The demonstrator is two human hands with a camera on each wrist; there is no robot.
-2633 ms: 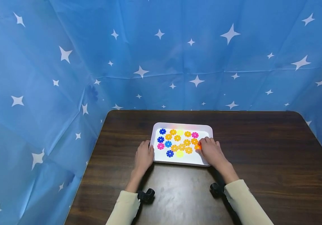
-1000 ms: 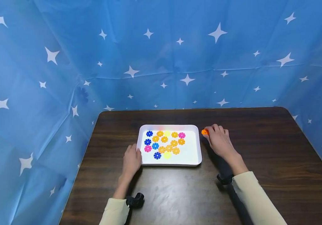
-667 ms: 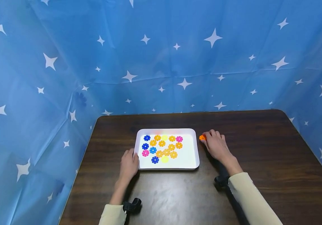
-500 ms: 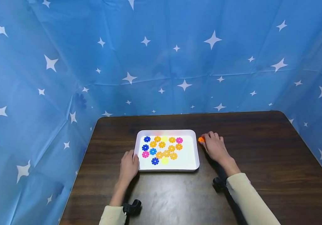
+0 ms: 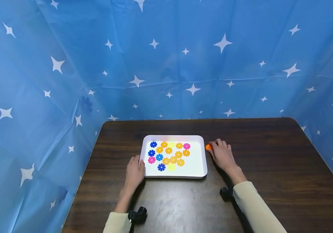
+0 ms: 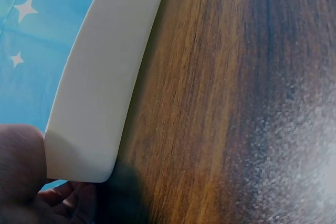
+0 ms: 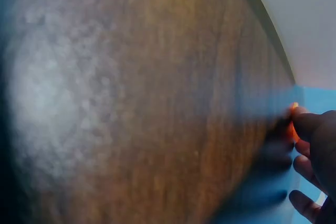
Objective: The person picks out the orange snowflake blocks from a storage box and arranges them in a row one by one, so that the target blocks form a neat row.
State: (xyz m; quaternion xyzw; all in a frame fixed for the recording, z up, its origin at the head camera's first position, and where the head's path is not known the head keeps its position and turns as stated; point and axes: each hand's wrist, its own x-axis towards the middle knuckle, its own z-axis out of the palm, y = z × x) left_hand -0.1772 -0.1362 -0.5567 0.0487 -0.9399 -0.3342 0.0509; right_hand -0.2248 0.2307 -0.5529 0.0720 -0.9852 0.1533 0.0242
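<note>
A shallow white tray [image 5: 194,164] lies on the table, with notched, flower-shaped plastic discs spread over its floor. My left hand [image 5: 134,173] grips the tray's left rim near the front corner. In the left wrist view the thumb [image 6: 21,161] lies against the tray wall, and the curled fingertips show beyond its end. Just outside the tray's right rim, my right hand [image 5: 222,155] pinches an orange notched disc [image 5: 208,147] between thumb and fingers. Only a sliver of that disc shows in the right wrist view, past the thumb [image 7: 310,125].
Yellow-orange discs [image 5: 178,154] are the most numerous in the tray; dark blue ones [image 5: 161,167], pink ones [image 5: 151,160], pale yellow ones [image 5: 171,167] and a lighter blue one [image 5: 159,157] lie among them. The dark wood table [image 5: 259,145] ends at a blue star-print curtain [image 5: 166,64].
My right hand has carried the orange disc from the tray's right part out past its right rim, then slightly lower and nearer the tray. My left hand keeps hold of the rim.
</note>
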